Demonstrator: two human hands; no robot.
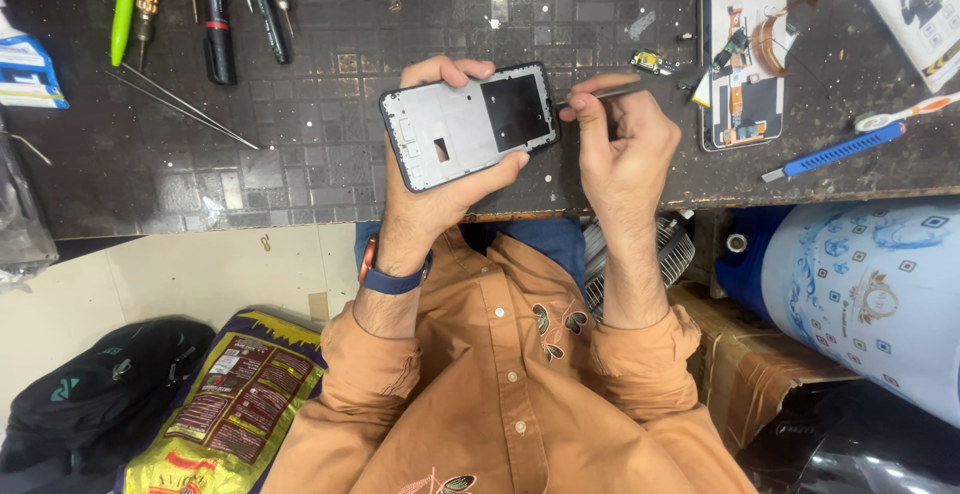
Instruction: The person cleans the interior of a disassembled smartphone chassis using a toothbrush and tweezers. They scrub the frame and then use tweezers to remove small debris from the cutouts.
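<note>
Shirt: orange shirt with small leaf embroidery is nearest to the camera; both sleeves are rolled up to the forearms.
Left wrist: blue watch with an orange edge sits on it.
Left hand: left hand holds the phone frame from below; the thumb presses the near long edge and the fingers curl over the far edge, so they are closed on it.
Phone frame: grey, opened, inner side up, with one dark square area and a small cut-out; it is raised just over the near part of the desk, tilted a little, between the two hands.
Right hand: right hand is closed on thin tweezers, pinched between thumb and first finger.
Tweezers: the tip reaches the right short edge of the frame; I cannot tell whether it touches.
Desk: dark desk with a square grid pattern.
Far left of desk: row of screwdrivers and pens, and a second pair of long tweezers lying flat near them.
Right of desk: second opened phone lies flat with an orange flex cable curling from it, well apart from the frame; a small part lies between it and the right hand.
Right edge of desk: blue pry tool and a toothbrush just beside it.
Floor, left: black bag and a yellow printed sack.
Floor, right: light blue patterned container on a cardboard box.
</note>
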